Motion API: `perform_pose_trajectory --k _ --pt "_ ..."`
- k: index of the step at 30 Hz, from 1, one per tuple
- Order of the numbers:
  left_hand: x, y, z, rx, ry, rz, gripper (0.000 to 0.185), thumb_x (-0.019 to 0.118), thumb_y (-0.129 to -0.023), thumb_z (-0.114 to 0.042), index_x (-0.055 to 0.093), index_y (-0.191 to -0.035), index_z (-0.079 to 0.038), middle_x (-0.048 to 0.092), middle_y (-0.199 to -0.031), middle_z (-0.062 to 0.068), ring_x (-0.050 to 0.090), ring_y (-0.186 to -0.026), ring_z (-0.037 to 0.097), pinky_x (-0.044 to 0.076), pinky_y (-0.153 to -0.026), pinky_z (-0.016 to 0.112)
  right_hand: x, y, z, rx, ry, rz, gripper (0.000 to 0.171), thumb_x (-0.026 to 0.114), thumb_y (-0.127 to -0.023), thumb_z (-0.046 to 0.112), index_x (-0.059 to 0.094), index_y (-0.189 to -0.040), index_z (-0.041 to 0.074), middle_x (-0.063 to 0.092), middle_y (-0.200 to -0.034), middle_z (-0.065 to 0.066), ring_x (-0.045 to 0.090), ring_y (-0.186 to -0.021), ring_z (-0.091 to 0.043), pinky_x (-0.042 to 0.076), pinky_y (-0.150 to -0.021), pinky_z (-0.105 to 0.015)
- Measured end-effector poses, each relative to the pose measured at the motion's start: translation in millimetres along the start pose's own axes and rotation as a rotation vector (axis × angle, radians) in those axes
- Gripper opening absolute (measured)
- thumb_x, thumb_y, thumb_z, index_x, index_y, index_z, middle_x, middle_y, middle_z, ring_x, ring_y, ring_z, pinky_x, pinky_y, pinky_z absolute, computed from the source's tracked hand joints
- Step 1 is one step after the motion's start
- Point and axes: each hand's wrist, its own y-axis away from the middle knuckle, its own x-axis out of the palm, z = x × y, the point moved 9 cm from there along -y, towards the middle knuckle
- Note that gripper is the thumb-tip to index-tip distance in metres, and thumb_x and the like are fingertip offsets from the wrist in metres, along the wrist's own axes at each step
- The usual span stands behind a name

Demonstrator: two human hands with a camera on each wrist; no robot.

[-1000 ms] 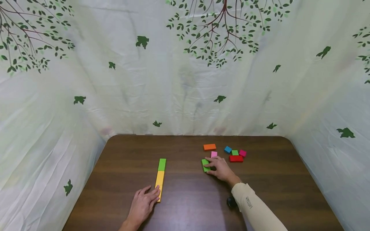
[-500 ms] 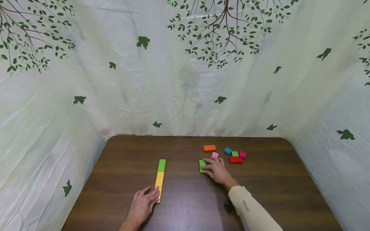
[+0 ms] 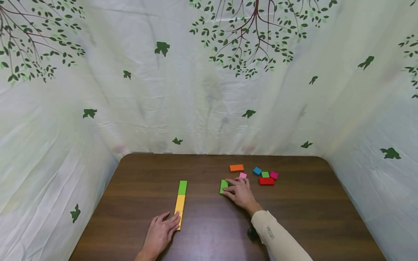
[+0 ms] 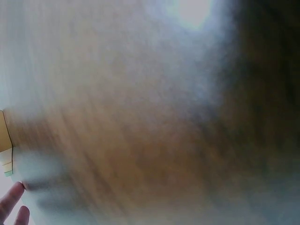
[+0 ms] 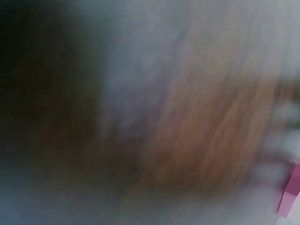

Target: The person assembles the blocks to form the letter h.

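A straight row on the table joins a green block (image 3: 182, 187) at its far end to two yellow blocks (image 3: 180, 203) nearer me. My left hand (image 3: 157, 235) rests its fingertips on the nearest yellow block, partly covering it; fingers look fairly straight. In the left wrist view, yellow block edges (image 4: 5, 136) and fingertips (image 4: 13, 199) show at the left border. To the right of the row, my right hand (image 3: 242, 195) holds another green block (image 3: 223, 186) between thumb and fingers, at or near the table surface. Its fingers are outside the right wrist view.
Beyond the right hand lie a pink block (image 3: 243, 175) and an orange block (image 3: 236, 168). Farther right, blue (image 3: 257, 170), green (image 3: 265, 174), magenta (image 3: 274, 175) and red (image 3: 266, 181) blocks cluster. A patterned curtain (image 3: 209, 90) rises behind the brown table (image 3: 303, 203).
My right hand has moved left with the green block, away from the coloured cluster and closer to the row. The left hand has stayed on the yellow block.
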Motion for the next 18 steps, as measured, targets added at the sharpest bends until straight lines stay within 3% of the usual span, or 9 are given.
perform_pose_trajectory --k 6,18 --pt "-0.9 2.4 2.0 -0.002 -0.001 0.0 0.031 0.083 -0.068 -0.016 0.078 -0.099 -0.013 0.072 -0.11 -0.001 0.064 -0.1 0.033 0.046 -0.08 0.047 10.5 -8.0 8.0 0.005 0.03 0.045 0.026 0.068 -0.089 0.037 0.074 -0.113 0.027 0.057 -0.136 -0.001 0.047 -0.117 -0.028 0.027 -0.1 -0.054" --pt "2.4 0.6 4.0 -0.011 -0.01 0.012 0.032 0.084 -0.067 -0.016 0.078 -0.099 -0.014 0.072 -0.109 -0.002 0.064 -0.1 0.032 0.046 -0.081 0.047 17.2 -22.5 15.8 0.045 -0.011 -0.017 0.029 0.069 -0.087 0.038 0.074 -0.111 0.024 0.059 -0.134 -0.001 0.052 -0.115 -0.027 0.034 -0.096 -0.047"
